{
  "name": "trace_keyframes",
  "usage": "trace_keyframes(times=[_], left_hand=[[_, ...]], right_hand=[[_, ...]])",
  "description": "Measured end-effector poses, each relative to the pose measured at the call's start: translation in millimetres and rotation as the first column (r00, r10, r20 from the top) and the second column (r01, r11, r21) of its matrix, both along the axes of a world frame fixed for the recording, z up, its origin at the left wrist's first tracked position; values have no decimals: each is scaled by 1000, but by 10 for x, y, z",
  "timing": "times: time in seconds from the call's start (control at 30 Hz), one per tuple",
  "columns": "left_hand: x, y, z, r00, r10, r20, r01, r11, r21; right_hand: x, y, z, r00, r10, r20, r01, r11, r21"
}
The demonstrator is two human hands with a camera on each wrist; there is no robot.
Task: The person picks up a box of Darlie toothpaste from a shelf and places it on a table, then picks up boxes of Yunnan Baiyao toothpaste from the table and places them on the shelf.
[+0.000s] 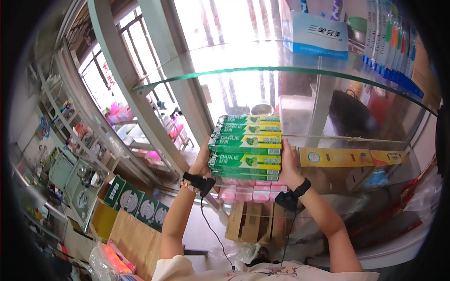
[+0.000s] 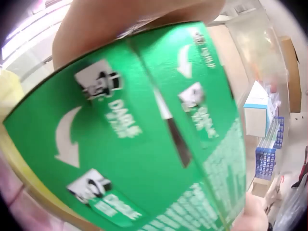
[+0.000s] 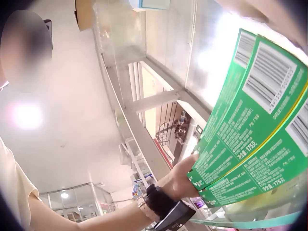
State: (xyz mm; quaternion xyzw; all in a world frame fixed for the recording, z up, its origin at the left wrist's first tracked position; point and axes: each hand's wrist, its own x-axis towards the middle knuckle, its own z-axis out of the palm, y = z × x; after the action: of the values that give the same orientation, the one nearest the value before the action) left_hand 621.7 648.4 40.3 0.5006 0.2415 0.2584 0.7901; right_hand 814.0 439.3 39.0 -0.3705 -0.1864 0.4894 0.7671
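Observation:
A stack of green and yellow toothpaste boxes [image 1: 246,147] is held between both hands in front of a glass cabinet. My left hand [image 1: 202,159] grips the stack's left end, and my right hand [image 1: 289,161] grips its right end. Close up in the left wrist view, the green toothpaste boxes [image 2: 130,130] show a narrow gap between two of them, with fingers [image 2: 106,29] along the upper edge. Barcodes on the toothpaste boxes [image 3: 260,82] face the right wrist camera, where the left hand [image 3: 180,180] shows at the far end.
A glass shelf [image 1: 262,69] crosses above the stack, bearing a blue-white box [image 1: 318,37] and packaged toothbrushes [image 1: 391,47]. Pink packages [image 1: 253,193] sit just below the stack. Yellow cartons [image 1: 335,159] stand at right; a brown carton [image 1: 255,222] lies lower down. A metal post [image 1: 136,93] rises at left.

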Motion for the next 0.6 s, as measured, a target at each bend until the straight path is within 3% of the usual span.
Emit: trace_keyframes(times=[0.07,0.13,0.17,0.2,0.27,0.33,0.37,0.43,0.5,0.57,0.6], left_hand=[[-91,-145,70,999,3,-43,-5,999,-45],[-215,-193,-57,998,58,38,-60,997,48],[-341,-471,94,994,107,31,-107,994,-3],[-497,-718,179,989,134,57,-138,988,70],[-839,-1056,145,978,168,120,-179,980,86],[-1228,-1455,175,979,140,148,-152,985,78],[-1433,-1660,182,979,96,180,-112,990,81],[-1908,-2033,85,991,94,91,-102,991,89],[-2371,-2433,-67,982,189,14,-189,981,51],[-2797,-2885,-262,959,280,-32,-281,960,-2],[-2981,-3129,-335,900,436,-7,-429,881,-200]], right_hand=[[211,21,-246,954,-240,181,289,897,-334],[196,-254,-400,840,-401,366,429,903,3],[71,-437,-270,857,-410,313,403,911,88],[-58,-647,-115,874,-410,259,377,910,172],[-141,-975,-181,888,-432,158,408,899,162],[-217,-1275,-418,844,-491,214,459,869,185],[-326,-1419,-428,821,-499,278,485,866,121],[-549,-1680,-410,788,-494,369,523,852,25],[-792,-1823,-471,762,-498,414,568,821,-59],[-1045,-1876,-491,822,-397,408,462,884,-72],[-1174,-1903,-490,853,-326,408,385,920,-70]])
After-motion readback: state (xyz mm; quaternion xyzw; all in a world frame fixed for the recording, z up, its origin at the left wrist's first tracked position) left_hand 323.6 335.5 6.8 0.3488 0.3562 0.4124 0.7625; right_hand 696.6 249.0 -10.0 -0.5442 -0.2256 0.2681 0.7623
